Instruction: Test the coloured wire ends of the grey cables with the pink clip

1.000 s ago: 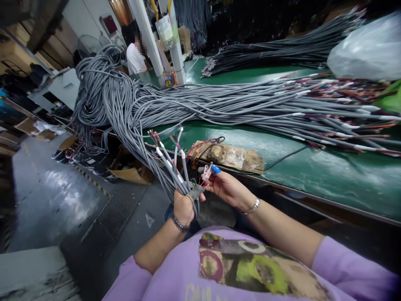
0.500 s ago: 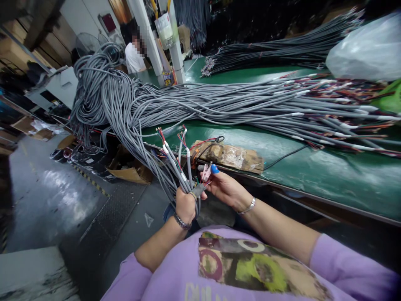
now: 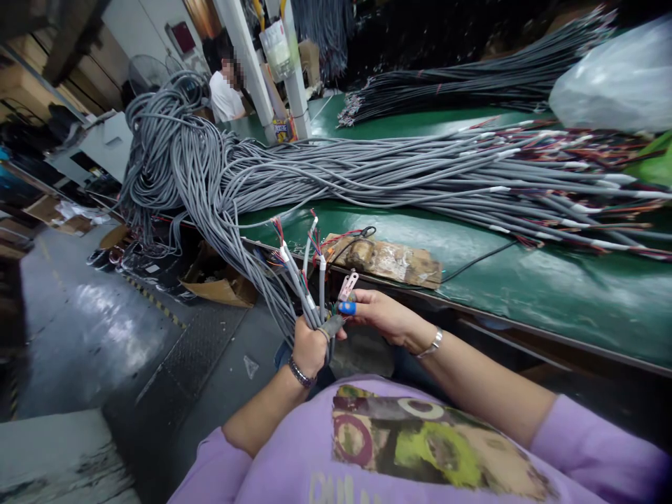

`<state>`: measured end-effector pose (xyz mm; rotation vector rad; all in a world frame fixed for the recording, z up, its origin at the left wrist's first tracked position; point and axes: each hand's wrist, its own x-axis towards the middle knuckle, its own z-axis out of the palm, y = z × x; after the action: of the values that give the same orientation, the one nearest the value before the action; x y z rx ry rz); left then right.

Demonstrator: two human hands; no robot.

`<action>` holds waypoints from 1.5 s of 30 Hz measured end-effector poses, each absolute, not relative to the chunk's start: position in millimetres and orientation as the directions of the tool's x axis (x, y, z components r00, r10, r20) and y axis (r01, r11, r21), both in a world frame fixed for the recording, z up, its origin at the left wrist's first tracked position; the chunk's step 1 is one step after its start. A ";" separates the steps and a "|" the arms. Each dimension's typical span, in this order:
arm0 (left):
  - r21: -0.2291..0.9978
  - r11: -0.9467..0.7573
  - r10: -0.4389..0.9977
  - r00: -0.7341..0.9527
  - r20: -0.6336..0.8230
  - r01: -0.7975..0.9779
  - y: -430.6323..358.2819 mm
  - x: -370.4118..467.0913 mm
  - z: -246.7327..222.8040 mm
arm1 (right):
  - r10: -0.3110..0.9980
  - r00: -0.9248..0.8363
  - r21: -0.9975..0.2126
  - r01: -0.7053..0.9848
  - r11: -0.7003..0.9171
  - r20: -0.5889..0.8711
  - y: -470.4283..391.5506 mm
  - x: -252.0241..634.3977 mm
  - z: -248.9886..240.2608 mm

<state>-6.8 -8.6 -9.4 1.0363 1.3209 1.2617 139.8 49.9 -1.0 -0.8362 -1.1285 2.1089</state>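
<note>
My left hand (image 3: 309, 344) is closed around a bunch of grey multi-core cables (image 3: 297, 276). Their white-banded ends point up, with thin coloured wires fanning out. A grey cover is on the left thumb. Close beside it, my right hand (image 3: 381, 315) is pinched at the thin wires (image 3: 340, 315) of one cable end. Blue tape wraps a digit of the right hand. A small pink two-armed tool (image 3: 347, 285) sticks up from the right fingers; its lower part is hidden.
A green table (image 3: 488, 280) carries a long pile of grey cables (image 3: 367, 168) and a taped wooden block (image 3: 388, 259). Behind lie black cables (image 3: 451, 84) and a clear plastic bag (image 3: 614, 77). A cardboard box (image 3: 220, 280) stands on the floor. A person (image 3: 225, 91) is at the back.
The blue-taped digit has come down and left, off the pink tool and onto the wires. The pink tool now stands more upright. The left hand keeps its hold on the cables.
</note>
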 end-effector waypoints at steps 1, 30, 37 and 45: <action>0.995 0.096 0.989 -0.116 -0.097 -0.019 -8.5 -7.9 -9.3 | 0.753 -0.623 -0.890 -0.193 -0.412 -0.213 49.2 138.7 0.8; 0.980 0.181 0.983 0.020 -0.183 0.087 -8.4 -15.4 -4.6 | 0.859 -0.490 -0.929 -0.231 -0.288 -0.145 31.0 120.3 -15.6; 0.973 0.185 0.965 -0.163 -0.207 -0.136 -4.9 -13.9 -9.4 | 0.928 -0.342 -0.964 -0.160 -0.211 -0.147 31.4 125.4 -13.9; 0.954 0.175 0.947 -0.221 -0.231 -0.245 -3.6 -13.9 -7.4 | 0.919 -0.361 -0.950 -0.197 -0.241 -0.159 30.8 128.8 -22.6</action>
<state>-13.9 -3.6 -7.4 0.7627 1.3063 1.3257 128.8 30.8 -22.6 -0.9860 -1.1631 1.7238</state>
